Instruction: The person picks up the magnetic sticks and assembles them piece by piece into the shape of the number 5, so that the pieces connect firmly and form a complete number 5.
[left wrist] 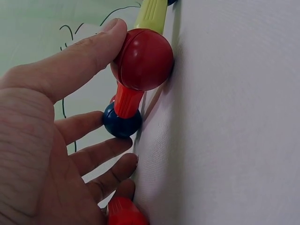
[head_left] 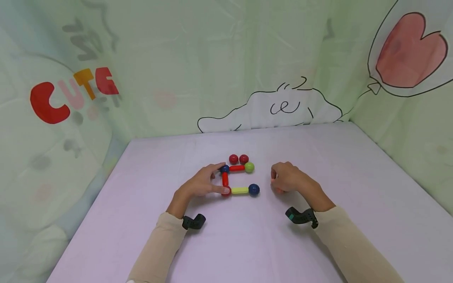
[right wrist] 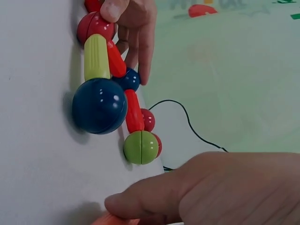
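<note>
Fingers of my left hand [head_left: 201, 184] are spread around the near-left corner of a small frame of rods and balls on the pale purple table [head_left: 148, 220]. My thumb [left wrist: 79, 56] presses the red corner ball [head_left: 226, 191], and my forefinger tip touches the dark blue ball [head_left: 224, 169] at the far-left corner; the other fingers lie relaxed on the cloth beside it. A short red rod [head_left: 225, 179] joins those two balls. From the red corner ball a yellow rod [head_left: 240, 190] runs right to a second dark blue ball [head_left: 253, 190]. From the far blue ball another red rod [head_left: 237, 168] runs right to a green ball [head_left: 249, 167]. The right side of the frame stands open between the green ball and the near blue one. Two loose red balls [head_left: 238, 159] sit side by side just behind the far rod, touching each other. Well right of the frame, my right hand [head_left: 287, 179] rests on the table with its fingers curled down over something orange-red [right wrist: 115, 219]; it may be another rod, but only a sliver shows under my fingers in the wrist view.
</note>
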A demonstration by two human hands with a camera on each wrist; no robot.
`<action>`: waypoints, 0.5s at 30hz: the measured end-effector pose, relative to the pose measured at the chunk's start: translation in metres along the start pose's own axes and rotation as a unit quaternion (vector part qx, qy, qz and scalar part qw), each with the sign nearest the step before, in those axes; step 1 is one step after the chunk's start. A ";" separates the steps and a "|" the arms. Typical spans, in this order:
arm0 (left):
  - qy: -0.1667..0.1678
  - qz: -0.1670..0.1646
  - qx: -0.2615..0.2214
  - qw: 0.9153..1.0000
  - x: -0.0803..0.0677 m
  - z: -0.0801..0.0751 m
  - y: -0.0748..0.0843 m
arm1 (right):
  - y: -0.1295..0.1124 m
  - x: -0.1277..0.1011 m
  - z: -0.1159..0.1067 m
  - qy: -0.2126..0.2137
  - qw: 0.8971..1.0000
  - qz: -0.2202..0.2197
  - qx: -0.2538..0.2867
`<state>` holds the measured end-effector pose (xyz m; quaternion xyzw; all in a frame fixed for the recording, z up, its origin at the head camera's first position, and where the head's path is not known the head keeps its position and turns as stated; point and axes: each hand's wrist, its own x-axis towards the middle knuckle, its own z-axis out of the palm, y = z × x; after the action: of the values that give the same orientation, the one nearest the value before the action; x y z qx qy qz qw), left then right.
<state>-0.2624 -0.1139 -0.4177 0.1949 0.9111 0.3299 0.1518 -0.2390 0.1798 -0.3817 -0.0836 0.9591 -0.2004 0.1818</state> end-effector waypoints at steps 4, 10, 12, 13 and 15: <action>0.004 -0.003 0.001 1.000 -0.001 0.000 0.001 | -0.005 -0.003 0.000 -0.013 0.999 -0.029 0.024; 0.005 -0.010 0.006 1.000 -0.002 0.001 0.003 | -0.011 -0.005 0.001 -0.043 0.994 -0.069 0.076; 0.006 -0.012 0.010 1.000 -0.002 0.001 0.003 | -0.013 -0.006 0.002 -0.052 0.992 -0.074 0.091; 0.006 -0.012 0.011 1.000 -0.002 0.001 0.003 | -0.014 -0.007 0.003 -0.058 0.990 -0.077 0.100; 0.006 -0.012 0.014 1.000 -0.002 0.001 0.003 | -0.016 -0.008 0.003 -0.070 0.988 -0.077 0.117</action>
<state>-0.2600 -0.1119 -0.4159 0.1844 0.9189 0.3162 0.1470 -0.2294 0.1662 -0.3758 -0.1496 0.9044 -0.3186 0.2414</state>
